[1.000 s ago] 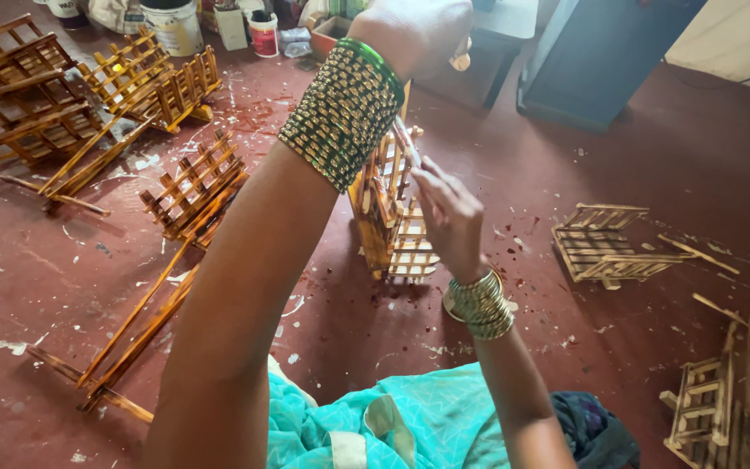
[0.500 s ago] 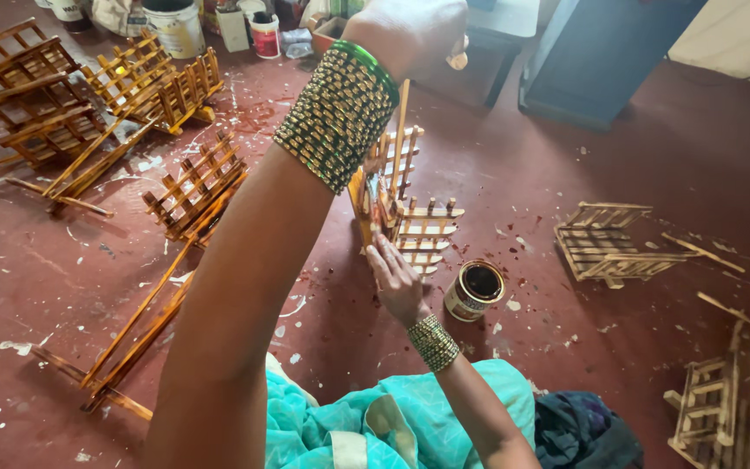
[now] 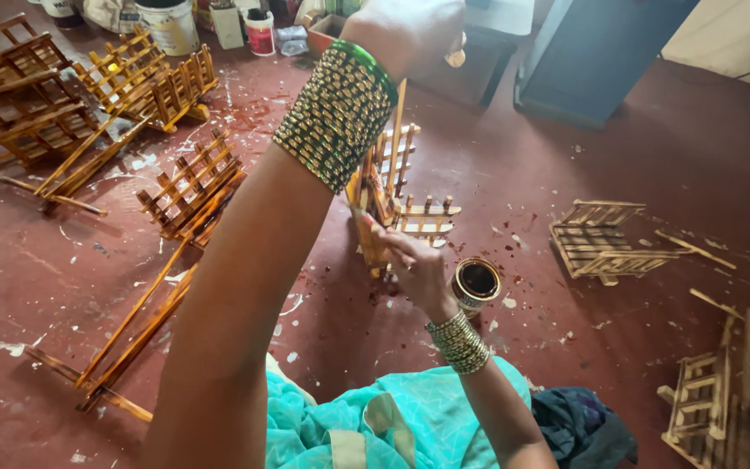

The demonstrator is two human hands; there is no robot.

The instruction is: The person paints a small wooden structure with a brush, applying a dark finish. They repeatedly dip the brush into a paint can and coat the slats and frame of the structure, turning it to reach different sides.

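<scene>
On the left of the red floor (image 3: 28,287) lie shiny brown frames (image 3: 145,74), already dark with colour. Next comes the left hand (image 3: 410,30), lifted high. It is curled shut and seems to hold the top of the wooden frame (image 3: 405,204), though the bangles hide the exact spot. The frame stands upright on the floor, in the middle, just in front of the person.

The right hand (image 3: 414,265) is low, at the frame's left edge. Its fingers pinch a thin brush (image 3: 365,221) against the wood. Just beside the wrist sits a little tin (image 3: 476,280) of dark colour. Farther right lie pale frames (image 3: 605,239) with no colour on them.

To do this bit well, I think the top hand should keep the frame still and straight. The brush should go slowly along each stick and dip only a little, so nothing drips.

A second ago the right hand was higher up and hid the tin. Now it has come down and to the left, the tin shows, and the frame has turned its slats to the right.
</scene>
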